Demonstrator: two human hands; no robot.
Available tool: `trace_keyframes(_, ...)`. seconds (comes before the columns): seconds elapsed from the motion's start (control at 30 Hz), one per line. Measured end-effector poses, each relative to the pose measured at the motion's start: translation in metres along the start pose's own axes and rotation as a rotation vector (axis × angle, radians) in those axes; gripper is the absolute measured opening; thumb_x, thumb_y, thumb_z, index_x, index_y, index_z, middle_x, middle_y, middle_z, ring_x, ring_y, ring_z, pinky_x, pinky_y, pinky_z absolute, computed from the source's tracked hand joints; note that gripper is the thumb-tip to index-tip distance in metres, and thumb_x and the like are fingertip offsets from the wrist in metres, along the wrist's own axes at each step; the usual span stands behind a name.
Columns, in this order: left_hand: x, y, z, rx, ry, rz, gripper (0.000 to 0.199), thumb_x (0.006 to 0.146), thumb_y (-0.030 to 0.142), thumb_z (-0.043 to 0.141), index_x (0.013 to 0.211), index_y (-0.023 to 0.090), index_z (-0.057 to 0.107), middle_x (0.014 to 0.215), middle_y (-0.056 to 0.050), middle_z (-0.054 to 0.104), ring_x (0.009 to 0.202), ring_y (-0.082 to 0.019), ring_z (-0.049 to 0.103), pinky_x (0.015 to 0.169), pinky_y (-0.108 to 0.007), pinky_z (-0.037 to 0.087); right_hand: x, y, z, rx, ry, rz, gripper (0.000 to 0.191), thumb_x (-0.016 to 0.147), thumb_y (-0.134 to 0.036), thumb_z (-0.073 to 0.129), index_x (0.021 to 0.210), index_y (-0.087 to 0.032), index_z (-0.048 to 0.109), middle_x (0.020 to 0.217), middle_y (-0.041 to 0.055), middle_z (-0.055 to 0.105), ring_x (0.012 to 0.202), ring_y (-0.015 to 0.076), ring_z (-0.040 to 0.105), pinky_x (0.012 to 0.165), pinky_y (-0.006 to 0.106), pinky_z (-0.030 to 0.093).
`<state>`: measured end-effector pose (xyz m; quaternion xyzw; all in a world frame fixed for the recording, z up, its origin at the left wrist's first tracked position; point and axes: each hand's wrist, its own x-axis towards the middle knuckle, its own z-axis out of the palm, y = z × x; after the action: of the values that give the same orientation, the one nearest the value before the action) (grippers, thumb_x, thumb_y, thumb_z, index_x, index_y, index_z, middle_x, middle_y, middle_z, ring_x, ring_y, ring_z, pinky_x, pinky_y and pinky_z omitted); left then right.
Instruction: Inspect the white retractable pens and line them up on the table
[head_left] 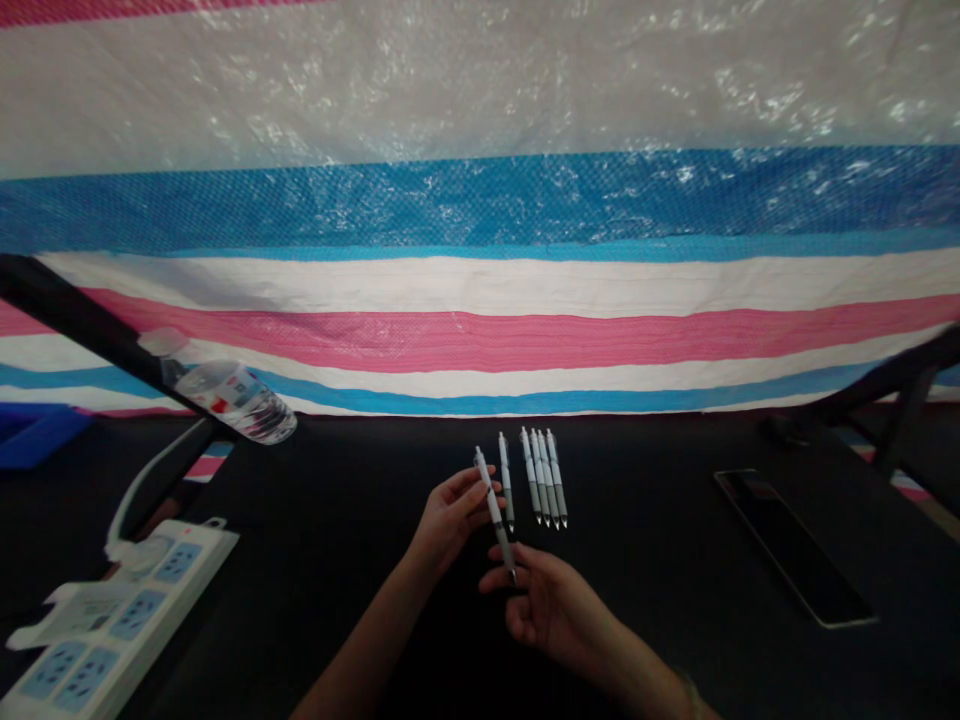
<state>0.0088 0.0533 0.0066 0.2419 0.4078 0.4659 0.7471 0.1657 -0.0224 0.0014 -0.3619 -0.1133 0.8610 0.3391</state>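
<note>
A white click pen (493, 507) with a grey grip slants between my two hands, its button end up and away from me and its tip down towards me. My left hand (448, 522) pinches the white upper barrel between thumb and fingers. At the lower end, my right hand (551, 603) has its thumb and a finger around the grey grip near the tip; its other fingers are curled. Just beyond, a single pen of the same kind (505, 482) lies on the black table (637, 560). To its right, several matching pens (545, 478) lie side by side.
A phone (795, 545) with a dark screen lies at the right. On the left are a white power strip (161, 610) with a plugged-in cable, a tilted clear water bottle (238, 402) and a blue container (41, 435). A striped plastic sheet (480, 340) hangs behind the table.
</note>
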Motion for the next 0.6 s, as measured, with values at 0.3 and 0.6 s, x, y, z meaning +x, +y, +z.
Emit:
trace_keyframes(0.3,0.0,0.003,0.002,0.002,0.036,0.013,0.043,0.063,0.031,0.09,0.098,0.013,0.074,0.083,-0.007,0.073,0.07,-0.018,0.072,0.065,-0.027,0.056,0.001,0.004,-0.001,-0.082,-0.001,-0.01,0.045,0.069,-0.043,0.084,0.081,-0.018,0.048,0.071,0.0042,0.072,0.052,0.014,0.068,0.04,0.015,0.031)
trace_keyframes(0.6,0.006,0.014,-0.012,-0.075,0.115,0.107,0.043,0.064,0.027,0.089,0.101,0.014,0.073,0.085,-0.005,0.074,0.072,-0.016,0.072,0.065,-0.023,0.057,0.003,0.008,-0.006,-0.139,-0.018,0.019,0.047,0.066,-0.039,0.084,0.078,-0.021,0.043,0.061,0.0022,0.071,0.047,0.0161,0.068,0.036,0.015,0.029)
